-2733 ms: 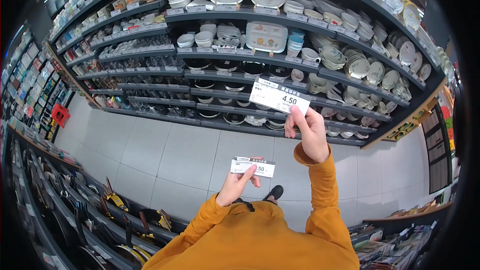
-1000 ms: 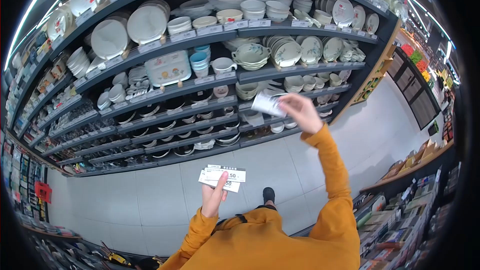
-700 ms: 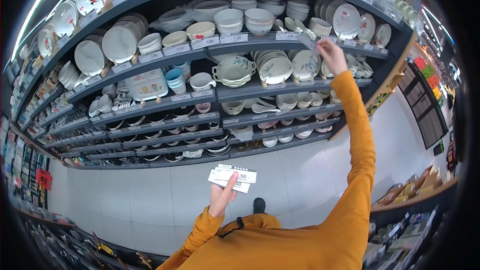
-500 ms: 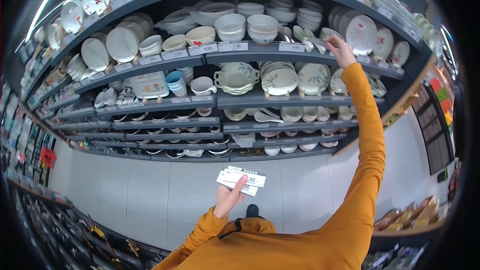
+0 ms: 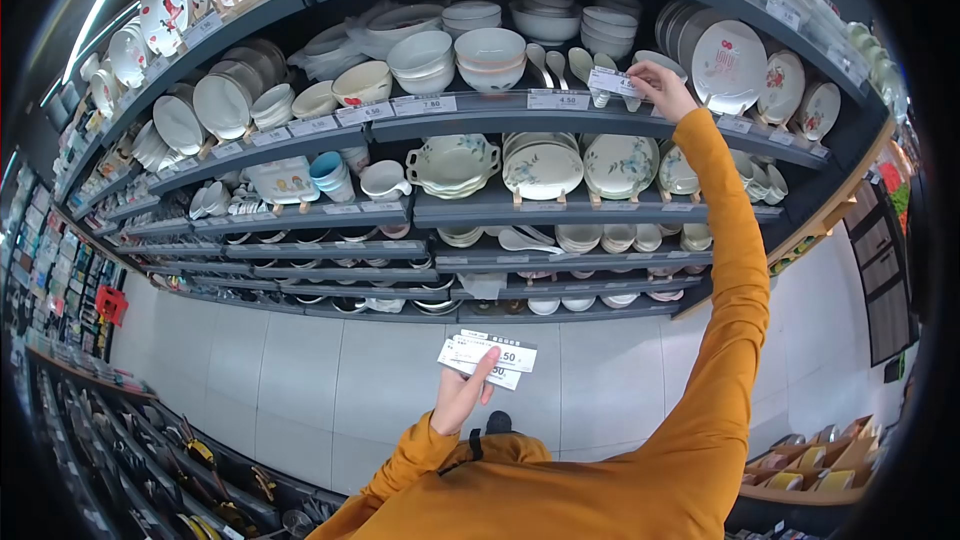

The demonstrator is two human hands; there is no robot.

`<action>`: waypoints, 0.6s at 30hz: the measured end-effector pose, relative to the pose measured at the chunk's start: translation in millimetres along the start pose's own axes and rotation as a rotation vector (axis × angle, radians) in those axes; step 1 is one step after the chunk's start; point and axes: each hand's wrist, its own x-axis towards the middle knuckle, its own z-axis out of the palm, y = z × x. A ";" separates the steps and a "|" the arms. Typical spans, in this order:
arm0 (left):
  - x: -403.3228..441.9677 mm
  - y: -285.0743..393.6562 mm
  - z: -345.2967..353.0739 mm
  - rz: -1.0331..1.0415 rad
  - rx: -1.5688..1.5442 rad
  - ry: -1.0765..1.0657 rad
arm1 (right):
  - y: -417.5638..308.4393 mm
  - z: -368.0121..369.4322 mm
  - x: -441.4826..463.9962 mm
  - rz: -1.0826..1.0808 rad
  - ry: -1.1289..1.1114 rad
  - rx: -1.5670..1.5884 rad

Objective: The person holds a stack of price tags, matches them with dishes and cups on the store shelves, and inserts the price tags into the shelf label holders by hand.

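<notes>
At the lip of the upper shelf [image 5: 490, 105], a white price tag [image 5: 608, 82] was held before the spoons [image 5: 580, 62] by the right hand [image 5: 668, 90], its grip pinched closed on one end. The tag was judged light, thin and fairly stiff, readily creased, and best grasped by its short ends. Stacked bowls [image 5: 490, 58] and a plate on edge [image 5: 728, 68] were displayed to either side. Lower down, above the floor [image 5: 390, 380], overlapping labels [image 5: 465, 351] were clamped between thumb and fingers of the left hand [image 5: 458, 402], its grip likewise closed.
</notes>
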 end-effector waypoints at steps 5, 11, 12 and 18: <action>2.8 -1.4 7.2 0.003 0.001 0.023 | -1.1 -5.6 -2.4 0.031 -0.075 0.099; 5.1 -3.8 6.8 0.003 -0.011 0.006 | 2.7 -11.4 -9.8 -0.011 -0.179 -0.196; 4.6 -4.4 6.6 0.006 -0.010 -0.007 | 3.3 -6.3 -11.9 0.071 -0.144 -0.226; 9.8 19.0 2.2 0.194 -0.020 0.075 | -89.2 53.4 -50.7 -0.177 0.300 -0.232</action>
